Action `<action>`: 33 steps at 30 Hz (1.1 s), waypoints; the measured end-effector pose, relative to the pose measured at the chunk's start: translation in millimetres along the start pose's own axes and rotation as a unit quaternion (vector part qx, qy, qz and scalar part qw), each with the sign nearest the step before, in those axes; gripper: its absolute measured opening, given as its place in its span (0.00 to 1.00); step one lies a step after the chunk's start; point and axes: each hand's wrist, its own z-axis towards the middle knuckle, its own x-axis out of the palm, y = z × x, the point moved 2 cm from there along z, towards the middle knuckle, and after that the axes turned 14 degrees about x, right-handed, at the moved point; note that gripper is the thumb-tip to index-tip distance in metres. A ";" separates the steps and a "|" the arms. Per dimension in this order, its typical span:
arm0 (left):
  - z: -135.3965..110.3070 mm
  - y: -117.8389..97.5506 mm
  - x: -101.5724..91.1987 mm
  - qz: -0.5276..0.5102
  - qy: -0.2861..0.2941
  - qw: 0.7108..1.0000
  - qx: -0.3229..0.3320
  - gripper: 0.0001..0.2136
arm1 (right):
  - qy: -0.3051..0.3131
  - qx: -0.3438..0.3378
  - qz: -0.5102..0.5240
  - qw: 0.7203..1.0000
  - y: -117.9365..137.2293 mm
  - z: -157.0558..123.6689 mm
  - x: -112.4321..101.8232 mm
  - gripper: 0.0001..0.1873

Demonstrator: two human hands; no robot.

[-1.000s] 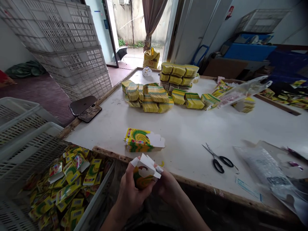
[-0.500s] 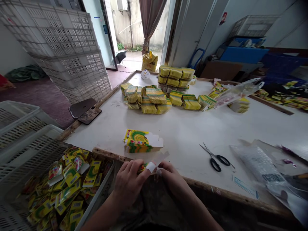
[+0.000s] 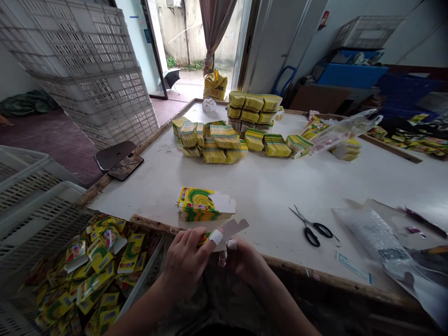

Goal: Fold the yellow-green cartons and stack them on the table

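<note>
My left hand [image 3: 187, 254] is closed around a small yellow and green carton [image 3: 204, 239], which it mostly covers. The carton's pale end flaps [image 3: 235, 227] stick out to the right, unfolded. Close by on the right, my right hand [image 3: 245, 263] has its fingers curled in, with white tape round the thumb. Between the hands, just below the flaps, hangs a small shiny clear-wrapped piece [image 3: 223, 257]; it is too small to name, and which fingers hold it is unclear. Beyond my hands lies a short stack of flattened yellow cartons [image 3: 199, 200] on the white table [image 3: 266, 186].
Black-handled scissors [image 3: 311, 228] and a plastic bag [image 3: 367, 233] lie to the right. Bundled cartons [image 3: 224, 140] stand at the table's far side. A phone [image 3: 126, 166] rests by the left edge. A crate at lower left holds many filled-looking cartons [image 3: 101, 266].
The carton's flaps have come up and show more plainly between my hands. The small shiny piece now shows more clearly below them. The view has shifted slightly.
</note>
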 end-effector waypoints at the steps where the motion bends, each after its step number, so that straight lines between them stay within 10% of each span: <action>1: -1.0 0.5 1.7 -0.014 -0.008 1.000 -0.017 0.20 | 0.006 0.006 0.019 1.000 -1.9 0.4 0.5 0.06; 9: -13.1 -0.3 16.5 -0.126 -0.036 0.984 -0.122 0.24 | 0.012 -0.039 0.066 0.997 -2.6 -4.6 3.5 0.20; 23: -10.3 -10.7 12.7 -0.126 0.002 0.984 -0.129 0.17 | 0.006 -0.029 -0.085 0.996 16.5 -5.5 12.3 0.09; 33: -9.4 -14.6 13.8 -0.157 0.038 0.977 -0.139 0.23 | 0.015 -0.060 -0.113 0.992 15.8 -7.1 11.5 0.19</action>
